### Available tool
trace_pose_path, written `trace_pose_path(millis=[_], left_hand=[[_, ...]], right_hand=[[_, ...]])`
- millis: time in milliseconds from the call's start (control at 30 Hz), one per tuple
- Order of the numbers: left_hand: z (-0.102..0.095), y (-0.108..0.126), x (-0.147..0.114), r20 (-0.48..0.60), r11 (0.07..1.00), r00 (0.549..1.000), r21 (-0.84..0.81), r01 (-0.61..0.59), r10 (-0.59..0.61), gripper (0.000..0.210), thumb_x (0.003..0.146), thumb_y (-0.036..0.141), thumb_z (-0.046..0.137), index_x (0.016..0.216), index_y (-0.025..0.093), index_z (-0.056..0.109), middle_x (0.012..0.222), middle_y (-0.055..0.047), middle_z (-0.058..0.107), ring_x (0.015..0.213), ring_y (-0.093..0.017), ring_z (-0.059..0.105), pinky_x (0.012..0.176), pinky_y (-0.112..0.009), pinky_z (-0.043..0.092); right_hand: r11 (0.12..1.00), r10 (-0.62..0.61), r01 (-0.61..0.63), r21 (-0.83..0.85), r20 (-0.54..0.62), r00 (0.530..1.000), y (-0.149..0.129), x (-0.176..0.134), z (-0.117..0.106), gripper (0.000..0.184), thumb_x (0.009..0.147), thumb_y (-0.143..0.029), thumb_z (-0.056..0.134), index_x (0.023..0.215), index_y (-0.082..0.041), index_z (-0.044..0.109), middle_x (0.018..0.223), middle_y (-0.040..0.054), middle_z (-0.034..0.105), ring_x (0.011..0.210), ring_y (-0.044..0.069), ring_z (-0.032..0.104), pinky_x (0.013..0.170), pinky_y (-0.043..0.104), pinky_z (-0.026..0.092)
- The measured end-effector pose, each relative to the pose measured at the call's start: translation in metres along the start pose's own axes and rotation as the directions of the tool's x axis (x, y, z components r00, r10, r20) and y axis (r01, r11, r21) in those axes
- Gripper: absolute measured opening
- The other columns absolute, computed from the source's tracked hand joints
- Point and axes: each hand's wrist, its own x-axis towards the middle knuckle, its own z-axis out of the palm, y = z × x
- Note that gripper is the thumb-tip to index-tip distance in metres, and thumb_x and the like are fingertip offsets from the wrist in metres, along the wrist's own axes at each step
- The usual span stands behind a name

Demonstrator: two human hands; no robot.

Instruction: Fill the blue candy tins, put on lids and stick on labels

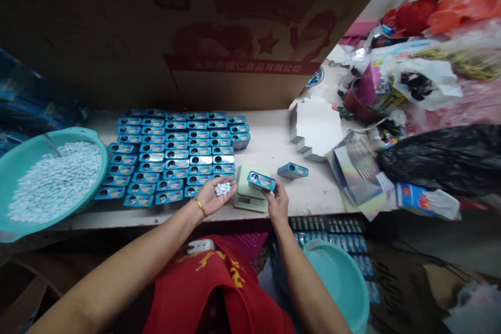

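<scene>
Towering behind the scale (252,199), a printed cardboard box (235,21) stands at the back of the white table (270,143). Well left of the scale sits a turquoise basin (20,172) of pale pellets (58,182); nearer its left side stand close rows of blue tins (176,163). At the scale's left edge, the left hand (213,197) is turned palm up, its fingers unclenched and loosely cupped; at the right edge, the right hand (277,202) pinches one tin. Doing this well, I judge, calls for a steady right wrist, a light pinch, a level tin, and a left palm hollow enough that nothing rolls off. The held tin (261,181) lies over the scale's plate, its right end at the right thumb and fingers, its round opening away from them; whether it also rests there I cannot tell. A lone tin (293,170) sits right of the scale, untouched. Smallest, the handful of pellets (223,188) lies just left of the scale, against the left fingers.
</scene>
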Motion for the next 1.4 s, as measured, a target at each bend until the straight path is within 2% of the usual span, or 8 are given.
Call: trace_pose_path(millis=[167, 367, 567, 767, 933, 1167, 1333, 1400], left_hand=[[-0.023, 0.004, -0.024, -0.089, 1.0, 0.996, 0.005, -0.011, 0.012, 0.014, 0.076, 0.013, 0.048, 0.082, 0.007, 0.059, 0.076, -0.013, 0.064, 0.08, -0.02, 0.062, 0.069, -0.031, 0.053], [-0.05, -0.003, -0.05, -0.117, 0.998, 0.991, 0.028, 0.061, -0.057, 0.018, 0.075, 0.012, 0.049, 0.089, 0.006, 0.059, 0.084, -0.014, 0.064, 0.08, -0.019, 0.062, 0.071, -0.031, 0.053], [-0.065, -0.015, -0.061, -0.166, 0.987, 0.978, 0.072, 0.142, -0.128, 0.023, 0.073, 0.007, 0.048, 0.094, 0.006, 0.057, 0.088, -0.014, 0.064, 0.081, -0.018, 0.062, 0.071, -0.028, 0.052], [-0.058, -0.019, -0.063, -0.112, 0.966, 0.974, 0.148, 0.211, -0.196, 0.029, 0.072, 0.004, 0.046, 0.1, 0.005, 0.054, 0.09, -0.016, 0.063, 0.077, -0.018, 0.062, 0.063, -0.024, 0.052], [-0.058, -0.02, -0.062, -0.099, 0.957, 0.97, 0.169, 0.237, -0.223, 0.03, 0.073, 0.004, 0.046, 0.102, 0.005, 0.053, 0.086, -0.014, 0.064, 0.071, -0.016, 0.063, 0.059, -0.021, 0.052], [-0.06, -0.022, -0.062, -0.079, 0.961, 0.975, 0.169, 0.218, -0.207, 0.03, 0.07, 0.001, 0.048, 0.099, 0.004, 0.055, 0.094, -0.016, 0.062, 0.086, -0.019, 0.06, 0.075, -0.027, 0.051], [-0.057, -0.026, -0.062, -0.089, 0.95, 0.975, 0.223, 0.217, -0.202, 0.027, 0.07, 0.001, 0.048, 0.096, 0.004, 0.057, 0.092, -0.017, 0.063, 0.083, -0.019, 0.061, 0.072, -0.026, 0.052], [-0.057, -0.026, -0.061, -0.092, 0.949, 0.976, 0.231, 0.213, -0.197, 0.027, 0.07, 0.001, 0.049, 0.095, 0.004, 0.057, 0.09, -0.016, 0.063, 0.08, -0.018, 0.062, 0.069, -0.025, 0.052]], right_hand=[[0.984, 0.113, -0.123, 0.127, 0.089, 0.99, 0.031, 0.004, 0.006, 0.042, 0.064, -0.025, 0.058, 0.104, -0.017, 0.05, 0.098, 0.0052, 0.057, 0.091, 0.019, 0.053, 0.084, 0.036, 0.04], [0.995, 0.066, -0.074, 0.063, 0.128, 0.99, 0.012, -0.012, -0.03, 0.063, 0.066, -0.028, 0.061, 0.123, -0.022, 0.036, 0.128, 0.0086, 0.039, 0.116, 0.02, 0.038, 0.096, 0.039, 0.031], [0.993, 0.095, -0.098, -0.058, -0.061, 0.994, 0.003, -0.038, -0.055, 0.042, 0.074, -0.03, 0.052, 0.114, -0.018, 0.047, 0.115, 0.0111, 0.05, 0.098, 0.019, 0.052, 0.085, 0.039, 0.041], [0.985, 0.119, -0.148, -0.091, -0.268, 0.956, 0.007, -0.045, -0.055, 0.03, 0.075, -0.03, 0.051, 0.1, -0.014, 0.056, 0.096, 0.0091, 0.059, 0.081, 0.015, 0.056, 0.077, 0.032, 0.044], [0.987, 0.116, -0.144, -0.065, -0.313, 0.943, 0.006, -0.042, -0.053, 0.03, 0.075, -0.03, 0.051, 0.098, -0.013, 0.057, 0.094, 0.0086, 0.06, 0.081, 0.015, 0.056, 0.077, 0.032, 0.043], [0.988, 0.104, -0.131, -0.084, -0.27, 0.957, -0.003, -0.052, -0.041, 0.023, 0.075, -0.029, 0.051, 0.091, -0.014, 0.057, 0.087, 0.0062, 0.059, 0.079, 0.014, 0.055, 0.075, 0.03, 0.044], [0.982, 0.054, -0.062, -0.179, -0.045, 0.998, -0.018, -0.072, -0.02, 0.017, 0.076, -0.025, 0.05, 0.088, -0.016, 0.057, 0.084, 0.0037, 0.055, 0.073, 0.012, 0.053, 0.068, 0.027, 0.044], [0.977, 0.052, -0.055, -0.206, -0.02, 0.998, -0.02, -0.076, -0.016, 0.018, 0.077, -0.025, 0.049, 0.091, -0.016, 0.056, 0.085, 0.0037, 0.054, 0.07, 0.011, 0.052, 0.065, 0.026, 0.044]])
